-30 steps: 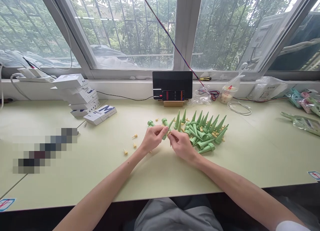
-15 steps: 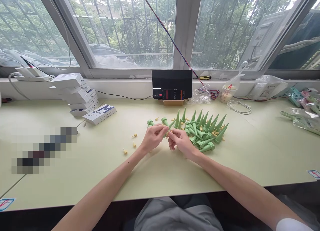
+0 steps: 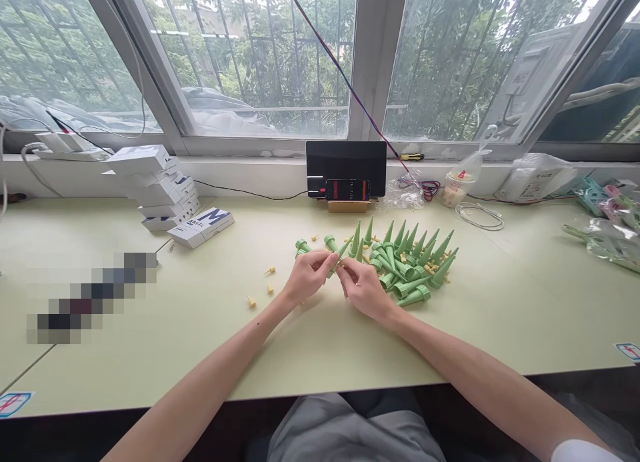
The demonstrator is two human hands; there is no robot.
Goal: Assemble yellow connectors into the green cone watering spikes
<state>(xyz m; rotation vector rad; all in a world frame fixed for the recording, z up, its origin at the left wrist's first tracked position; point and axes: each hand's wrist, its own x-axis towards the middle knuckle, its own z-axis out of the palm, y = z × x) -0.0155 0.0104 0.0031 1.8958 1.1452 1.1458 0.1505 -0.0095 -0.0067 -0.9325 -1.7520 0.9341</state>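
Note:
My left hand (image 3: 309,275) is closed around a green plastic cone spike (image 3: 344,249), whose tip points up and to the right. The fingers of my right hand (image 3: 364,285) pinch at the spike's lower end, touching the left fingertips. A small yellow plug (image 3: 338,265) shows only in part between the right thumb and finger. Right of my hands lies a heap of green cone spikes (image 3: 405,272), some standing tip up, some on their sides, with yellow plugs among them. Loose yellow plugs (image 3: 252,303) lie left of my left hand. Beyond it are two green capped pieces (image 3: 330,242).
A phone (image 3: 348,190) leans on a dark tablet (image 3: 345,159) at the back. White boxes (image 3: 157,189) are stacked at the left, with one box (image 3: 201,227) beside them. A bagged cup (image 3: 457,185), a white cable (image 3: 479,215) and plastic-wrapped items (image 3: 607,239) lie to the right.
Both hands stay together at nearly the same spot. My right fingers have curled in closer, and the yellow plug shows less. The whole view has shifted slightly.

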